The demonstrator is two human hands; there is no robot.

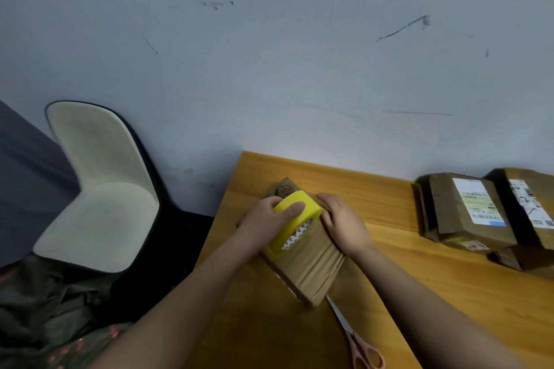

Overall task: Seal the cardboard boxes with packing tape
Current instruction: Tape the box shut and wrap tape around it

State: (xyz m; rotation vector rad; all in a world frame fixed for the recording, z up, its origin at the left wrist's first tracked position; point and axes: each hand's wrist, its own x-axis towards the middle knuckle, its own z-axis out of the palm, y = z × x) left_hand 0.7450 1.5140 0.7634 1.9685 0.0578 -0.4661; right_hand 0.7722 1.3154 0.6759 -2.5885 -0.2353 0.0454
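Three boxes, one tape roll.

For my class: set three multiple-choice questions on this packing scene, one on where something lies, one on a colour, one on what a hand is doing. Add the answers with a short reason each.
1. Where do the scissors lie?
A. on the chair
B. on the table, near the person, by the box being taped
C. on the stacked parcels

2. What colour is the tape dispenser?
A. red
B. blue
C. yellow

3. What is the left hand doing?
A. gripping the tape dispenser
B. hanging idle off the table
C. holding the scissors

Answers: B, the pink-handled scissors rest on the wooden table just beyond the near end of the cardboard box; C, its body is bright yellow; A, its fingers curl round the dispenser on top of the box, while the right hand rests on the box.
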